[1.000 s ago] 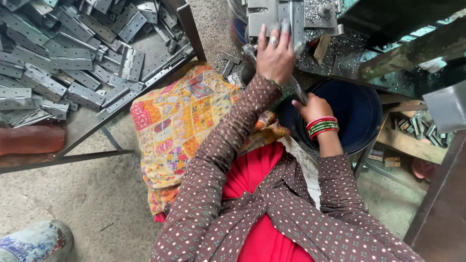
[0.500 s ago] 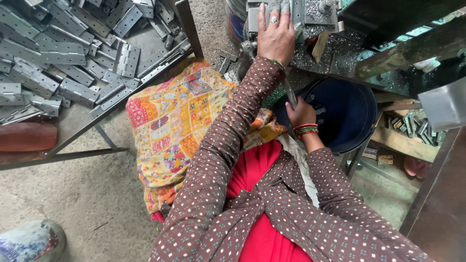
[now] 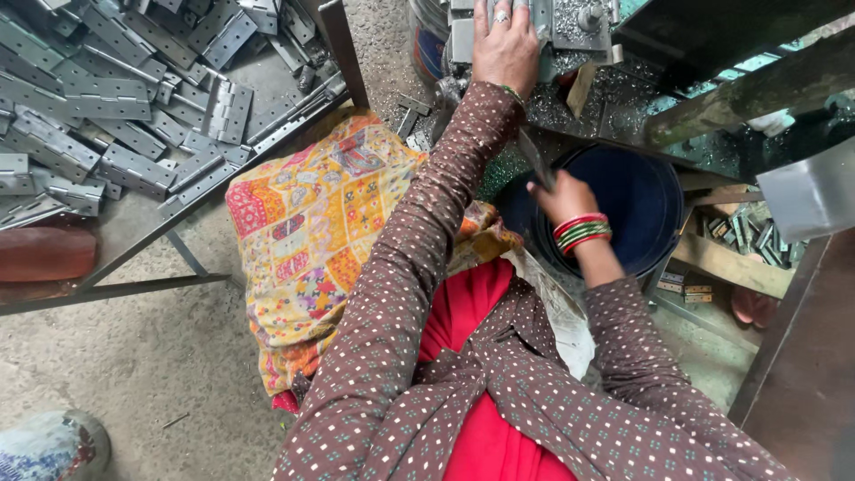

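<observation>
We're feeding the press — left hand flat on metal block, right hand pinching a lever; next, pull.

Below you lies a rough grey concrete floor, dusty and speckled with grit. To your left a dark metal frame tabletop carries a heap of grey metal hinges. A patchwork cushion in orange, yellow and red sits beside it. At right, wooden planks cross the floor. Soft daylight, no hard shadows.
</observation>
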